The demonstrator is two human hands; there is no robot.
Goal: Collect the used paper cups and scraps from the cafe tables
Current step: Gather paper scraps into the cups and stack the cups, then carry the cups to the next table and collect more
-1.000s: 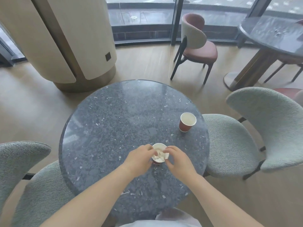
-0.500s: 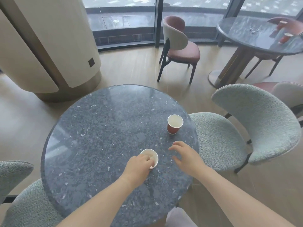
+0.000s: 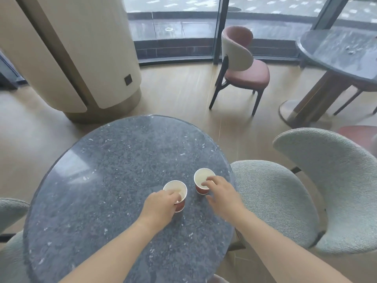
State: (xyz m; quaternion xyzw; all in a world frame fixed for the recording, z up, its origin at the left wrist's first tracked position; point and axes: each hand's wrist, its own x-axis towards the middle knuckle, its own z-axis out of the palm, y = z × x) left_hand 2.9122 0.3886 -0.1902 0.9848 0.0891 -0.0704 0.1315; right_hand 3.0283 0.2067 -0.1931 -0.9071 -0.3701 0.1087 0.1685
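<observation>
Near cup (image 3: 177, 190) is rim-pinched by left hand (image 3: 159, 205); right hand's (image 3: 223, 194) hold on far cup (image 3: 201, 177) is unclear. Light, crushable; stiff rims are favoured.

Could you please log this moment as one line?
left hand: grips near cup | right hand: at far cup rim, grip unclear | both cups upright on table

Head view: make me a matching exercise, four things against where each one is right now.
Things:
1 left hand
2 right hand
3 pink chair
4 second table

Places:
A top middle of the view, on the floor
B top right corner of the view
C gripping the nearer cup at its rim
D fingers over the farther cup

Pairs: 1-C, 2-D, 3-A, 4-B
</observation>
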